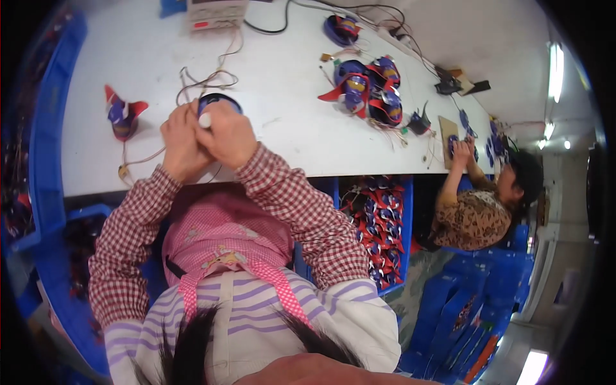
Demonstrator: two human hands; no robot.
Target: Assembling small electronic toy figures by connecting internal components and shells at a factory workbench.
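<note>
Close together at the table's front edge, both my hands are closed around a dark blue round shell (218,98). My left hand (181,142) grips its near left side, with the fingertips partly covered by the other hand. In my right hand (231,136) is a small stick-like tool with a white rounded end (205,120); the rest of it is hidden by the fingers. Thin wires (208,82) run from beyond the shell. Left of my hands a purple-and-red winged toy figure (122,115) stands on the table, a wire trailing from it.
A white power supply box (217,14) stands at the back. Several purple-and-red toy figures (359,90) cluster to the right. Blue crates flank me; the right one holds many toy parts (383,234). Farther right, a co-worker (478,215) handles blue parts at the same white table (282,144).
</note>
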